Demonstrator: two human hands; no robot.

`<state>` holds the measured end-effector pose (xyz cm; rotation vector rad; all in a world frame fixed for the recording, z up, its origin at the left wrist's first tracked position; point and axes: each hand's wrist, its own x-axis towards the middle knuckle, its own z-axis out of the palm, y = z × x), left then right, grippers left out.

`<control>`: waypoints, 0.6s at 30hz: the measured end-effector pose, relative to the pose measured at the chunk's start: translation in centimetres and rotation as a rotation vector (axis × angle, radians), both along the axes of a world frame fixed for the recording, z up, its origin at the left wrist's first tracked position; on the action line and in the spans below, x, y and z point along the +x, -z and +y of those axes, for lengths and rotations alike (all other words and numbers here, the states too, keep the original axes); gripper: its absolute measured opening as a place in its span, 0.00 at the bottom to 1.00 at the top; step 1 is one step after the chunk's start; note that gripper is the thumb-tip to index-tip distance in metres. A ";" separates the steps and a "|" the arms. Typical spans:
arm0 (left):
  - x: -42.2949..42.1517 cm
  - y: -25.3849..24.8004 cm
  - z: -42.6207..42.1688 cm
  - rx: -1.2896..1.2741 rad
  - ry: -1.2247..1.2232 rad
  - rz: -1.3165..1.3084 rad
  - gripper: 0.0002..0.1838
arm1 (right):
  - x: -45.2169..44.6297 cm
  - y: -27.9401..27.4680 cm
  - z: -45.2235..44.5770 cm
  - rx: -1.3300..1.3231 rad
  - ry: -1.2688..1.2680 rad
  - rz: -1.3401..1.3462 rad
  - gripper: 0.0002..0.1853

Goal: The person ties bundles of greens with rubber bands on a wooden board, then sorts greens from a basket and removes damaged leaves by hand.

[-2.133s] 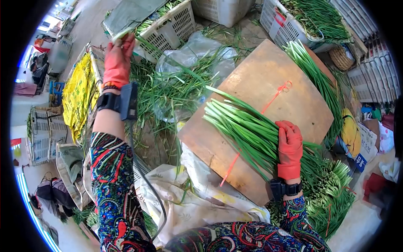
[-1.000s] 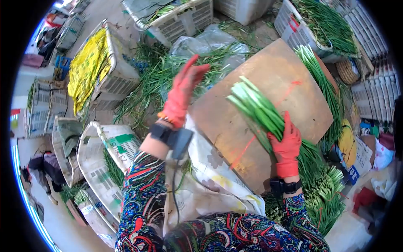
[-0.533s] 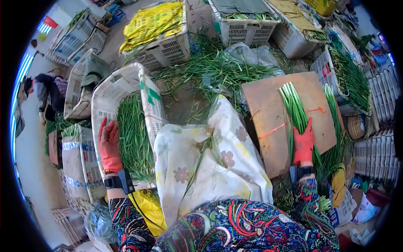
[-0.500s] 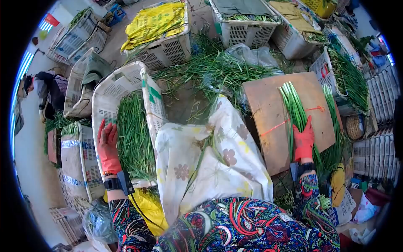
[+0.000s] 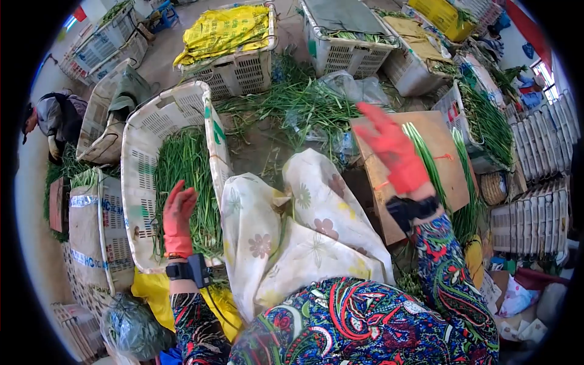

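Note:
My left hand [image 5: 177, 222], in a red glove, is over the near end of a white plastic crate [image 5: 135, 173]. Its fingers are apart and loosely bent, with nothing seen in them, beside the long green chives [image 5: 188, 161] lying in the crate. Blurred by motion, my right hand [image 5: 394, 152] is raised over the left part of a brown board [image 5: 377, 204], fingers stretched out and nothing held. A bunch of chives [image 5: 429, 161] with pale ends lies on the board just right of that hand. More chives [image 5: 465, 176] show along the board's right edge.
Loose chives [image 5: 304, 100] and clear plastic [image 5: 356, 88] litter the floor ahead. Beyond stand crates, one under a yellow sack [image 5: 225, 30]. A flowered white apron [image 5: 310, 225] covers my knees. At far left a person [image 5: 58, 118] bends beside another crate [image 5: 100, 125].
My right hand has lifted off the bunch on the board and swung left. My left hand has moved from the crate's left wall toward the chives. A loose strand no longer shows on the apron.

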<state>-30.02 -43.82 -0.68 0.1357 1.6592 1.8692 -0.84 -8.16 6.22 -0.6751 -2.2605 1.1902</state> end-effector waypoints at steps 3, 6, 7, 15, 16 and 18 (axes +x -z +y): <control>1.1 1.3 4.3 -0.119 0.195 0.122 0.19 | -6.9 4.0 -0.2 -0.234 -0.065 -0.185 0.25; 1.7 4.5 6.6 -0.328 0.461 0.413 0.20 | -9.9 18.3 3.7 -0.134 -0.231 -0.424 0.22; 2.1 4.6 7.5 -0.354 0.487 0.509 0.21 | -10.5 22.4 4.0 -0.146 -0.255 -0.485 0.23; -1.1 6.7 13.1 -0.411 0.644 0.475 0.25 | -5.5 47.3 6.4 -1.149 0.648 -0.585 0.43; -1.4 6.6 13.8 -0.434 0.668 0.461 0.25 | -5.2 48.0 6.9 -1.099 0.726 -0.620 0.51; -1.6 6.9 13.9 -0.521 0.637 0.370 0.24 | -5.1 49.5 7.7 -0.947 0.868 -0.654 0.64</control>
